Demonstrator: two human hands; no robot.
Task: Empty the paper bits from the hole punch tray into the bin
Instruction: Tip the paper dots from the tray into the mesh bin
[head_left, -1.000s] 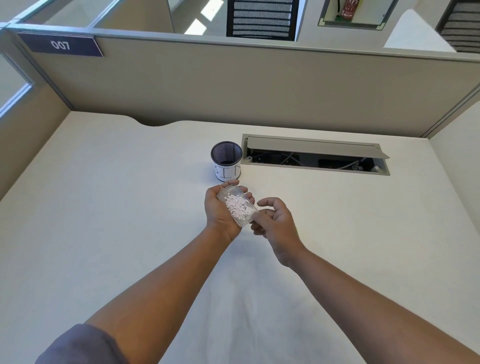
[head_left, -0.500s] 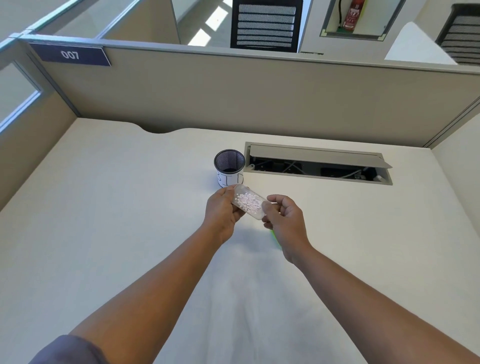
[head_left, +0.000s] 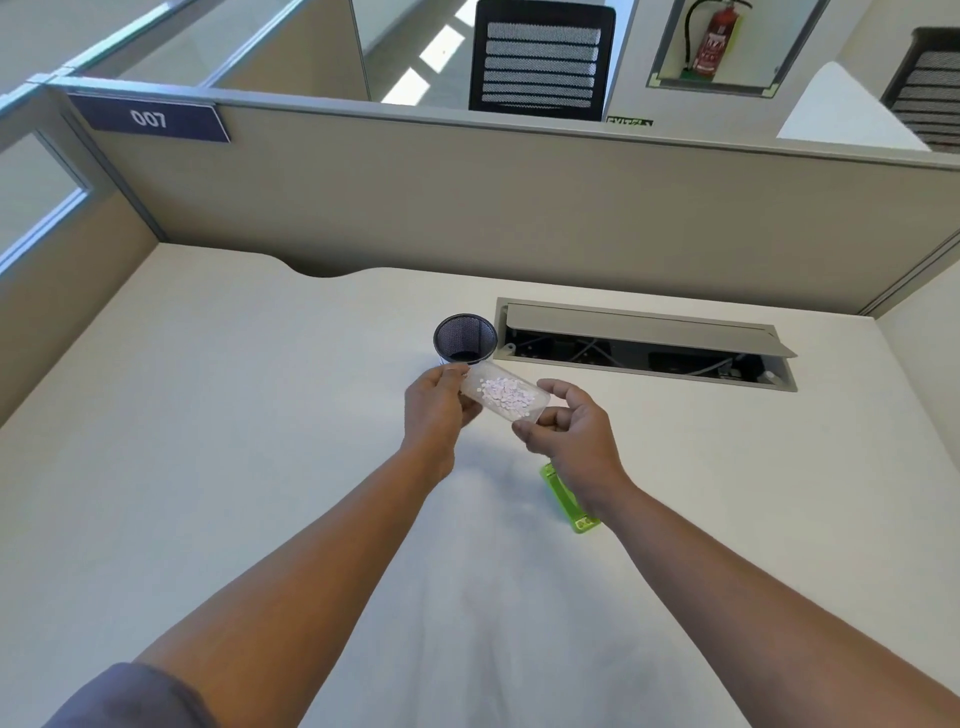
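A clear plastic hole punch tray (head_left: 505, 396) full of small white paper bits is held between both hands just above the desk. My left hand (head_left: 436, 408) grips its far left end, and my right hand (head_left: 574, 434) pinches its near right end. The tray's left end sits close to the rim of a small black mesh bin (head_left: 465, 339), which stands upright just behind it. A green hole punch (head_left: 569, 501) lies on the desk under my right wrist, partly hidden.
The white desk (head_left: 260, 441) is enclosed by beige partition walls. An open cable hatch (head_left: 644, 340) with a raised flap lies right of the bin. Office chairs and a fire extinguisher stand beyond the partition.
Both hands have carried the tray forward toward the bin. My right hand, apart from the tray a second ago, now grips its near end. The green punch has come into sight.
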